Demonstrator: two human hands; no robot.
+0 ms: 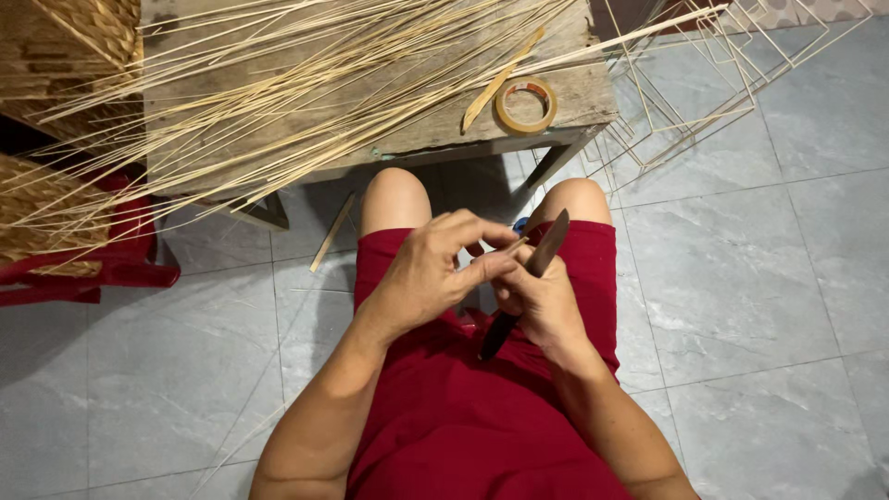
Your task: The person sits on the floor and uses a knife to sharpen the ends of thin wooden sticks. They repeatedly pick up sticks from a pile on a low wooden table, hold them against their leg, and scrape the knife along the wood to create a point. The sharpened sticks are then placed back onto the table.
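Note:
My right hand grips a dark knife by its handle, the blade pointing up and away over my lap. My left hand pinches a short thin bamboo sliver with thumb and fingers, its tip touching the blade. Both hands meet above my knees, over red shorts. Most of the sliver is hidden inside the fingers.
A low wooden bench ahead carries many long thin bamboo sticks, a roll of tape and a flat bamboo strip. A stick frame stands at right, woven baskets on a red chair at left. Grey tile floor.

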